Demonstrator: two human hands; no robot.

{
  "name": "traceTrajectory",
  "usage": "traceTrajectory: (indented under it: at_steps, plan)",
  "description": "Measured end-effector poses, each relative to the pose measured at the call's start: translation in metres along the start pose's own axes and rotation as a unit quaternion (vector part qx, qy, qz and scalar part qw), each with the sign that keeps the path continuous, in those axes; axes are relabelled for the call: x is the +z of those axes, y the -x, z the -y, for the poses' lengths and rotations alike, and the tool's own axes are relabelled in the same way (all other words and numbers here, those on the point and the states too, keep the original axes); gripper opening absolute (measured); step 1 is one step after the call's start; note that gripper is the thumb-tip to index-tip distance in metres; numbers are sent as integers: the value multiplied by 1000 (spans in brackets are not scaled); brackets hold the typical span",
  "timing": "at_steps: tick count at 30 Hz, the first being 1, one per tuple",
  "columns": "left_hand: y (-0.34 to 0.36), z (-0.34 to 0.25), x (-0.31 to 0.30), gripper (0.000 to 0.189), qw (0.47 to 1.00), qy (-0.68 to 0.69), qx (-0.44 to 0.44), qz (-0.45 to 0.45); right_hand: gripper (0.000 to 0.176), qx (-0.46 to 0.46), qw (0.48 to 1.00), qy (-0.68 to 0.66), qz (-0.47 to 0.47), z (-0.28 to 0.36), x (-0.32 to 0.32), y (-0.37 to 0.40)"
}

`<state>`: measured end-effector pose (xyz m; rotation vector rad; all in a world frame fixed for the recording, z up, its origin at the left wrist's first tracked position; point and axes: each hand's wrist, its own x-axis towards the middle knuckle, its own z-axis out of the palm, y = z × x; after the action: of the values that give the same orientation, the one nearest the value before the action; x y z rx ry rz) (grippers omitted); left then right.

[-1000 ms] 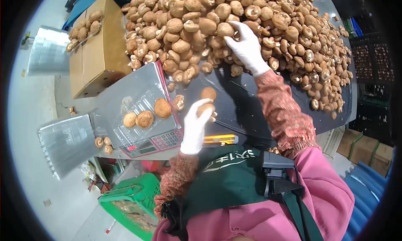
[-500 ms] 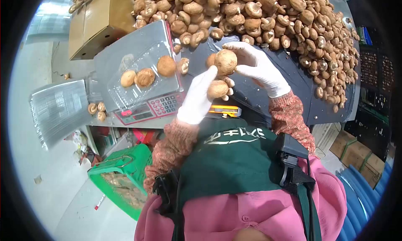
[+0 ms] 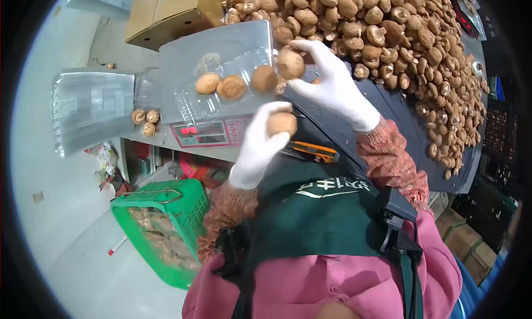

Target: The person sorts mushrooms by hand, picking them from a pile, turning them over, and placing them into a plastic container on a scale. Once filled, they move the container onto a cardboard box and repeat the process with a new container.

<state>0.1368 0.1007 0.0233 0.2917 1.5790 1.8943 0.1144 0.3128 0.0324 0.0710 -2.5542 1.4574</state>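
Note:
My right hand [image 3: 335, 89], in a white glove, pinches a shiitake mushroom [image 3: 291, 64] between thumb and fingers near the right edge of the scale. Lower down, my left hand [image 3: 259, 144], also gloved, grips a second mushroom [image 3: 282, 124], its cap facing up. On the scale lies a clear plastic tray [image 3: 191, 106] with three mushrooms in a row, among them a wrinkled one [image 3: 231, 87]. The scale [image 3: 208, 133] has a pink-edged front panel with a lit red display. An orange utility knife [image 3: 316, 151] rests on the table just right of my left hand.
A large heap of mushrooms [image 3: 382, 34] covers the back and right of the dark tabletop. Left of the scale are stacked clear trays [image 3: 94, 111] and three small mushrooms [image 3: 151, 117]. A cardboard box [image 3: 172, 14] stands behind; a green crate [image 3: 158, 225] sits below.
Both hands have separated, the right one carrying its mushroom toward the tray. The left keeps its mushroom lower down. The whole view has shifted, with the scale now farther right.

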Motion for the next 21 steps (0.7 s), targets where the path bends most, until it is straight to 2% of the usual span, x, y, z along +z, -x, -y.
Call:
traceTrajectory:
  at_steps: [2,4,6,9,12,14,18,19,21]
  plan:
    - [4,-3,-10,51,994,-20,48,-100,53,-73,995,55,-26,-7,23,-21]
    - [6,-5,-28,52,970,-142,92,-177,48,-140,982,117,-36,-14,44,-39]
    - [6,-5,-39,50,957,-99,146,-230,47,-147,979,141,18,-23,57,-51]
    - [12,-11,-54,49,939,-40,153,-306,48,-230,937,262,-14,-27,58,-52]
    - [10,-12,-67,50,935,-30,168,-310,50,-218,948,225,-49,-31,47,-46]
    - [-1,-13,-70,51,921,-131,181,-320,48,-165,968,178,-59,-36,31,-40]
    - [-40,-21,-60,53,879,-295,194,-320,43,34,993,85,-78,-45,10,-16]
    - [-49,-10,-68,56,884,-305,173,-310,42,24,992,98,-80,-52,7,-10]
    - [-63,0,-76,58,816,-450,185,-313,42,24,990,109,-82,-61,5,2]
